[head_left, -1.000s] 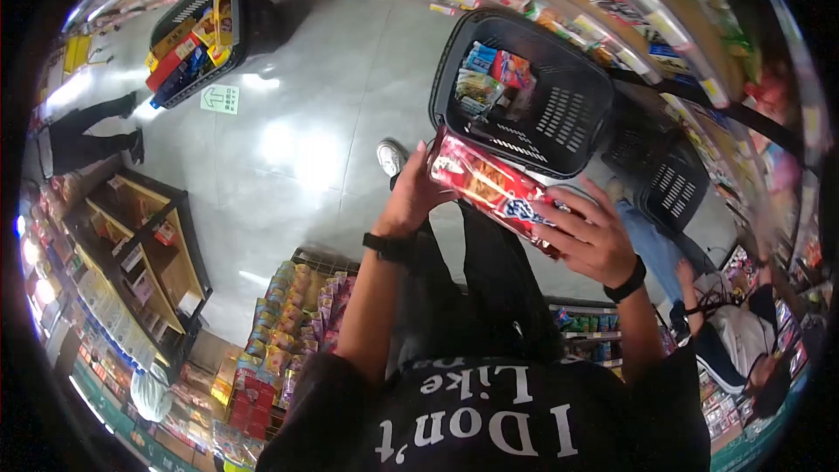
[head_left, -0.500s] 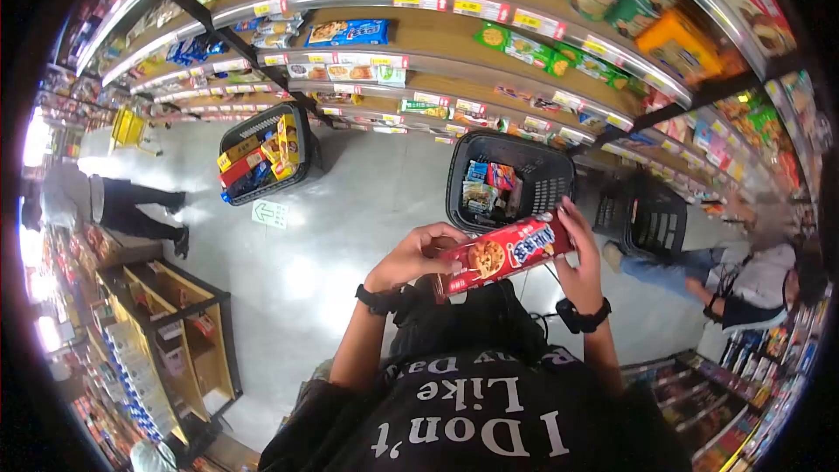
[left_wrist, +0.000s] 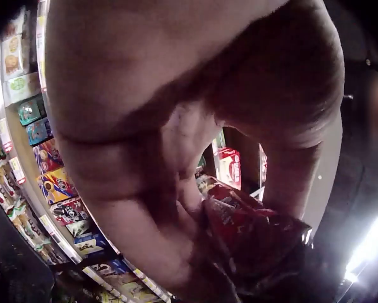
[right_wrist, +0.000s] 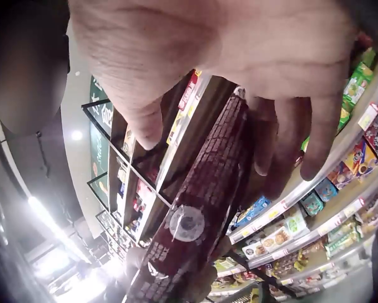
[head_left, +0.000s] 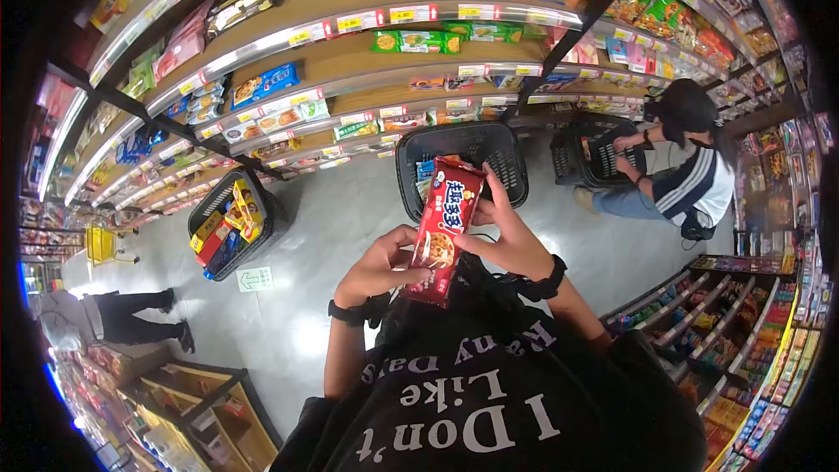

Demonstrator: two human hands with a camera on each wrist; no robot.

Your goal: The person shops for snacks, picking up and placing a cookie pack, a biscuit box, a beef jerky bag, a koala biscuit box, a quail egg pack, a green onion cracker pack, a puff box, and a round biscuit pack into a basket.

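A red pack of cookies (head_left: 446, 227) is held in front of the chest in the head view, front label facing up and its long side tilted slightly. My left hand (head_left: 380, 268) grips its lower end, thumb across the front. On the other side my right hand (head_left: 509, 240) holds the pack, thumb on its front and fingers along the upper edge. Small print and a pale round mark cover the dark side of the pack (right_wrist: 189, 221) in the right wrist view. In the left wrist view, fingers curl around the crinkled wrapper (left_wrist: 252, 233).
Behind the pack a dark shopping basket (head_left: 502, 162) with a few packets stands on the floor. A second, fuller basket (head_left: 271, 210) is at the left. Snack shelves (head_left: 350, 87) curve across the front. A crouching person (head_left: 690, 166) reaches into another basket (head_left: 564, 153) at the right.
The pack has turned from lying crosswise to nearly lengthwise, its label now facing up. The head view has tilted up toward the shelves. The person at right now reaches into a basket.
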